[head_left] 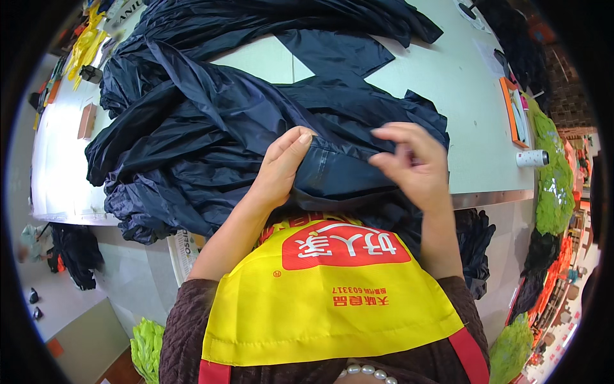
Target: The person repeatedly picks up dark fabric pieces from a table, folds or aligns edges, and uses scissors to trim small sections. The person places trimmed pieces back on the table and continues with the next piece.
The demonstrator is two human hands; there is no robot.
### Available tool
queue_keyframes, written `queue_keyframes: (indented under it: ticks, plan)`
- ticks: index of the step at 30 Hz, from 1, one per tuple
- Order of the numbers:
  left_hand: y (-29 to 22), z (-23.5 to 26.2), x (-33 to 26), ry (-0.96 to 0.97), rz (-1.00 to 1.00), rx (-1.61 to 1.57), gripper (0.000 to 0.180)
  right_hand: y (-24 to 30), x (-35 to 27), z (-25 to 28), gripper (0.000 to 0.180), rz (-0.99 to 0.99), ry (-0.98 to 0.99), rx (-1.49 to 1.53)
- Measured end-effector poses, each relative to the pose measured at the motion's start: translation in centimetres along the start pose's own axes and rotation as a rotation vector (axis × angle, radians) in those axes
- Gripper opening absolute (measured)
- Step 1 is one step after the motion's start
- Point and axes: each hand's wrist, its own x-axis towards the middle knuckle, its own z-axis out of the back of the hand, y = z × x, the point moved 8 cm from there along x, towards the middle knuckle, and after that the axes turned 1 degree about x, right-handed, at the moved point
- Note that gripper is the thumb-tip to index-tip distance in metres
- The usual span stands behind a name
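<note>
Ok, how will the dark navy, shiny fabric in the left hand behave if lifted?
The dark navy, shiny fabric pinched by the left hand will likely hang floppy, given its loose folds. Its sheen suggests it may slip. Lifting could drag the dark cloth heap, which lies bunched against it.

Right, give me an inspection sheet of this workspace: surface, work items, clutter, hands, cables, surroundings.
Surface: pale table, largely covered by dark cloth.
Job's things: the cloth lies heaped and wrinkled, hanging over the near edge.
Clutter: brown block at left; orange-edged container and white cylinder at right.
Hands: left hand pinches the cloth; right hand, blurred, thumb and fingers apart.
Cables: nothing clearly seen.
Surroundings: lime-green material at right and lower left.
</note>
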Motion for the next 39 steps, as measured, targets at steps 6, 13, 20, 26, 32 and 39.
queue_keyframes:
  ticks: [6, 13, 20, 26, 32, 39]
  plan:
    - [-1.0, -0.3, 0.3, -0.016, -0.125, 0.4, 0.017, -2.1, 1.1, -5.8, 0.024, -0.198, 0.142, 0.125]
    - [-5.2, -0.5, 2.6, 0.135, -0.231, 1.003, 0.026, -4.9, -0.8, -2.5, 0.019, -0.179, 0.203, -0.021]
    - [-9.9, 16.1, 14.0, -0.219, -0.198, 2.069, 0.054, -3.2, 4.0, 1.6, 0.028, -0.122, 0.491, -0.172]
    - [-6.6, 21.3, 18.4, 0.035, 0.38, 2.349, 0.06, -7.6, 14.0, -8.0, 0.014, 0.158, 0.046, -0.48]
    - [-12.6, 39.0, 12.0, -0.856, 0.673, 1.792, 0.062, -19.6, 8.0, -12.7, 0.012, -0.072, 0.224, -0.775]
    - [-17.7, 50.1, 4.2, -1.863, -0.616, -0.647, 0.072, -16.9, 4.6, -13.2, 0.011, -0.238, 0.372, -0.679]
